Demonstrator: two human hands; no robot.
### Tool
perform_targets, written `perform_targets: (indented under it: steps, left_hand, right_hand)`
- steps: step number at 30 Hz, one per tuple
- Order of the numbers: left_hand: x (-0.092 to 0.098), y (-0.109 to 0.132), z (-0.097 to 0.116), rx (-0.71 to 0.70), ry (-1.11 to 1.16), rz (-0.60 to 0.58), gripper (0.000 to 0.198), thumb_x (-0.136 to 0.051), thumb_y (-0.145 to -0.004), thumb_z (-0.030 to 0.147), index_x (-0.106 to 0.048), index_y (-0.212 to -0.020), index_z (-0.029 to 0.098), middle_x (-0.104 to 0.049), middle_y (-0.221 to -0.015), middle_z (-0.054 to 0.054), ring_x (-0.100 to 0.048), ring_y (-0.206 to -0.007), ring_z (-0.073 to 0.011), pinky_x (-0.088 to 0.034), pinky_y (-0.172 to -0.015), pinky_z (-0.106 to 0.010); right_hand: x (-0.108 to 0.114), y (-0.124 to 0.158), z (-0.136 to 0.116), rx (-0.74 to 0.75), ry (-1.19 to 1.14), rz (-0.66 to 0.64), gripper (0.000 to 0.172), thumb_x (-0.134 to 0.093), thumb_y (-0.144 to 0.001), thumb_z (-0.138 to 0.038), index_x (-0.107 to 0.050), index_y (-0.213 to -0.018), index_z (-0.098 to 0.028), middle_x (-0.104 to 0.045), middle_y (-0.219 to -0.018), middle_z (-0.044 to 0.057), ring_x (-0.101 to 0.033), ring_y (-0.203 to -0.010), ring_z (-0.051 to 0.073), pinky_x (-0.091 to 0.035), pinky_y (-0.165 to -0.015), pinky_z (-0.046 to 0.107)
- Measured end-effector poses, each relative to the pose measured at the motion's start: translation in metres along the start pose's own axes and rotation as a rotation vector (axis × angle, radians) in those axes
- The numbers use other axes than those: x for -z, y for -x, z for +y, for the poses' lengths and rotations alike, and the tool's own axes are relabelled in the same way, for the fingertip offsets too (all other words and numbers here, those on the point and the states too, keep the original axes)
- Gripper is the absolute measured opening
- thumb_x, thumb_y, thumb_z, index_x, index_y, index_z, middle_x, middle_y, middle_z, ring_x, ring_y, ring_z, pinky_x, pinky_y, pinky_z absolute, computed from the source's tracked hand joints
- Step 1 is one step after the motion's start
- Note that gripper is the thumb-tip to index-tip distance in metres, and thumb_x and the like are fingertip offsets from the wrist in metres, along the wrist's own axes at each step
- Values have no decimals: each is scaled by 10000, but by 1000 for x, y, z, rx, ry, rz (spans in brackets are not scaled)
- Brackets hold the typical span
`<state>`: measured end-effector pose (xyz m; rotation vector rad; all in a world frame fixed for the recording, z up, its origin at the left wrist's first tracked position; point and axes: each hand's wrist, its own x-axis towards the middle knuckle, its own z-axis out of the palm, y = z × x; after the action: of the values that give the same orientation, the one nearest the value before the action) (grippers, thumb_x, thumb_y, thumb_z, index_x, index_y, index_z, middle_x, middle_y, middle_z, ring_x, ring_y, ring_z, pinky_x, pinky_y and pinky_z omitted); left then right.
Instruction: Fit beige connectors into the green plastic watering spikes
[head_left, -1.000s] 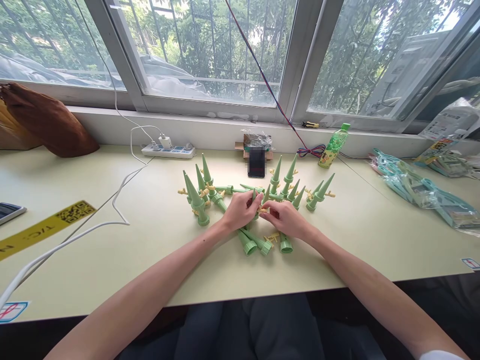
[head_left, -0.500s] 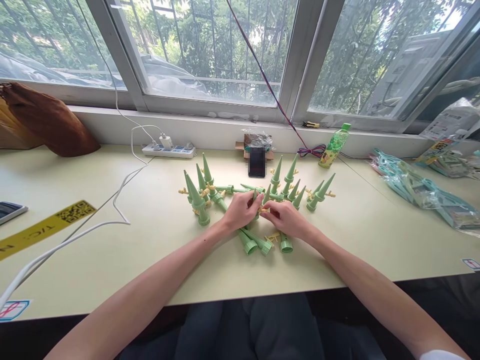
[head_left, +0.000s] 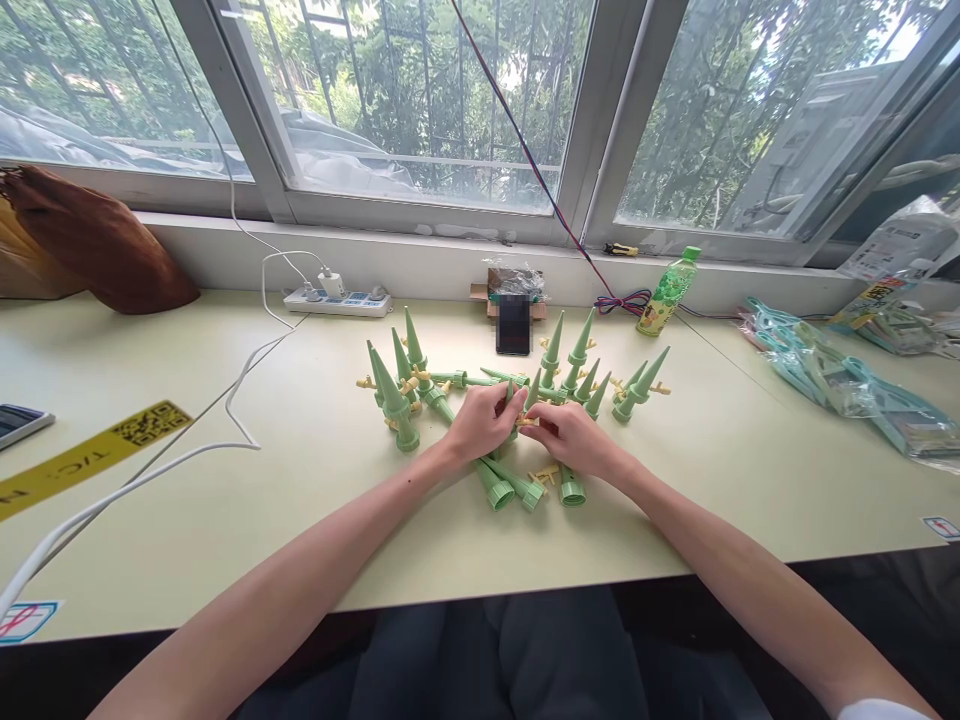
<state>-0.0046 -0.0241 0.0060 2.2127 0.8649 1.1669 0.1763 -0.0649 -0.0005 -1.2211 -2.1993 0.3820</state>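
My left hand (head_left: 486,418) is closed around a green spike, whose tip shows above the fingers. Close beside it, my right hand (head_left: 571,436) pinches a small yellow valve (head_left: 526,421) at the side of that spike. Upright green spikes with yellow valves stand to the left (head_left: 399,405), behind (head_left: 579,350) and to the right (head_left: 637,392). Nearer me, loose green spikes (head_left: 498,488) lie with their round open ends forward, and a green cap end (head_left: 572,490) is below my right hand. Loose yellow valves (head_left: 545,477) lie between them.
A phone (head_left: 514,325) leans on a small box behind the spikes. Farther back are a green bottle (head_left: 669,292) and a power strip (head_left: 341,302). A white cable (head_left: 244,400) crosses the table's left side; bagged turquoise items (head_left: 832,375) lie at right.
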Motion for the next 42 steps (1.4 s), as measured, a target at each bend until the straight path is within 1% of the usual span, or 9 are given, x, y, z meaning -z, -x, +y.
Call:
perform_targets:
  steps: [4,7,10,13,15,23,29,35,42]
  left_hand:
    - [0,0,0,-7,-9,-9,423,-458,-962,373,-448,-595,164,-562,-571,-8,-391,-459,-85,-276,-473,-262]
    - [0,1,0,-16,-9,-13,414,-457,-963,372,-470,-607,161,-564,-574,-9,-402,-464,-87,-281,-476,-261]
    - [1,1,-1,-18,-6,-11,415,-458,-962,372,-462,-604,162,-559,-568,-6,-388,-455,-83,-273,-467,-259]
    - [0,0,-1,-23,-8,3,427,-465,-958,372,-424,-586,167,-548,-555,-1,-366,-444,-78,-262,-456,-255]
    - [0,0,0,-32,-12,12,430,-470,-956,370,-415,-581,167,-542,-550,0,-365,-445,-77,-263,-454,-253]
    - [0,1,-2,-73,-18,15,423,-472,-957,365,-429,-587,165,-535,-538,6,-368,-436,-74,-268,-441,-244]
    - [0,2,-3,-102,-33,3,404,-482,-954,352,-458,-599,162,-575,-571,-5,-392,-443,-75,-282,-443,-241]
    - [1,2,-2,-146,-19,-12,390,-470,-963,341,-477,-616,163,-592,-593,-8,-408,-455,-78,-311,-454,-238]
    - [1,1,-1,-153,-35,15,396,-476,-958,323,-446,-594,168,-560,-561,2,-391,-454,-79,-297,-452,-240]
  right_hand:
    - [-1,-1,1,22,-10,-9,399,-467,-976,-368,-407,-625,-188,-354,-537,-52,-300,-510,96,-256,-518,247]
    - [-1,-1,0,12,-13,-20,432,-446,-984,-370,-376,-599,-186,-333,-526,-52,-278,-502,93,-243,-508,250]
    - [1,-1,-3,-7,2,-19,426,-445,-985,-371,-413,-603,-186,-339,-520,-52,-284,-498,94,-246,-507,250]
    - [2,-1,-3,-18,2,-13,318,-524,-950,-388,-522,-703,-188,-389,-526,-60,-323,-500,95,-283,-527,243]
    - [2,-1,-3,-10,-1,-7,256,-568,-926,-378,-547,-756,-189,-401,-531,-64,-336,-505,97,-295,-538,242]
    - [0,0,-1,18,-17,-17,404,-502,-955,-355,-342,-622,-194,-282,-537,-62,-247,-522,97,-236,-517,248]
    - [0,-1,-1,16,-27,-29,421,-475,-967,-352,-303,-618,-191,-283,-547,-57,-236,-525,94,-230,-519,250]
    - [0,-1,1,9,-39,-42,432,-419,-986,-380,-325,-611,-188,-290,-540,-51,-242,-514,93,-223,-517,252]
    - [1,-1,-2,-8,-14,-23,420,-436,-981,-403,-453,-623,-184,-324,-530,-54,-277,-508,95,-239,-518,247]
